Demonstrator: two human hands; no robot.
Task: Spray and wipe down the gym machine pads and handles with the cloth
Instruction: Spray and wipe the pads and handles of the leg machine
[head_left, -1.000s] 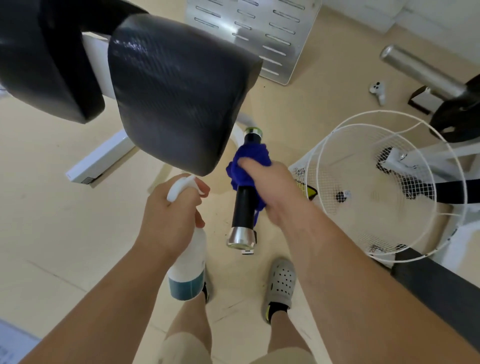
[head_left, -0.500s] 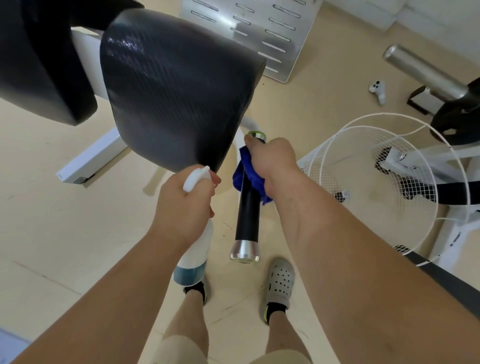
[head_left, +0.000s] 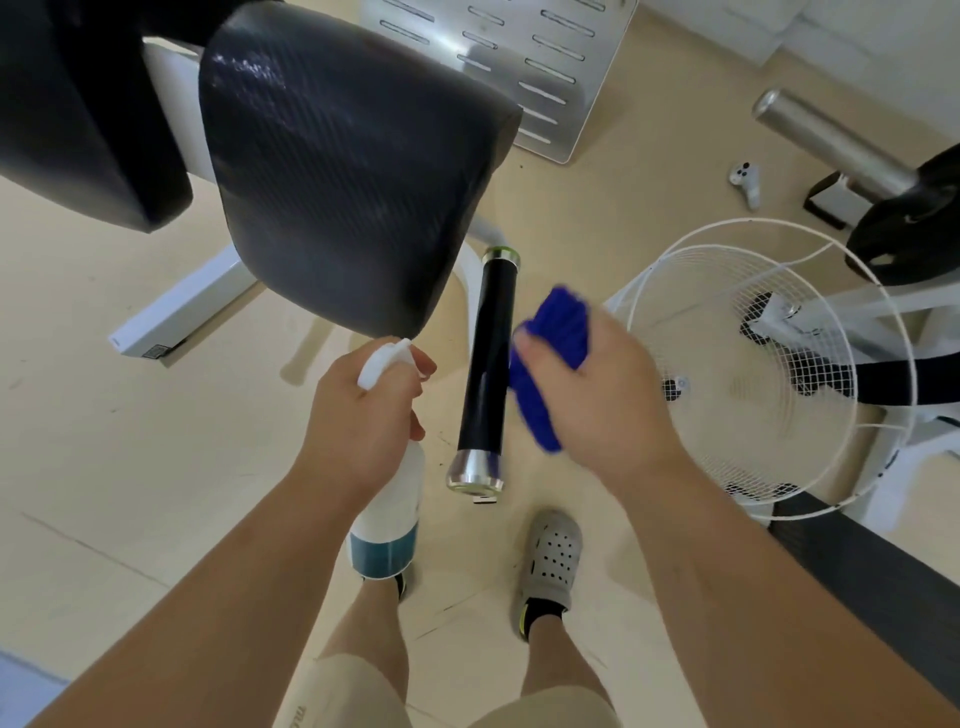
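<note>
View down over a gym machine. A white wire fan guard (head_left: 769, 364) stands just right of the right hand (head_left: 608, 405). Farther back on the beige floor (head_left: 130, 467) are a slotted metal plate (head_left: 519, 57), a small white controller (head_left: 745, 182), a steel bar (head_left: 826, 140) and a black weight plate (head_left: 914, 223). A large pad (head_left: 343, 171) overhangs the area beside the handle (head_left: 488, 358) and the nozzle of the spray bottle (head_left: 387, 519).

Left hand (head_left: 363, 415): fingers curled round the bottle's neck. The bottle is white plastic, with blue liquid at its base.

Right hand: fingers and thumb clamped on the cloth (head_left: 558, 322), bunched blue fabric just beside the handle's right side; contact cannot be judged.

Handle: a glossy black cylinder with bright metal caps at both ends.

Pad: rounded, black, with a fine woven sheen.
</note>
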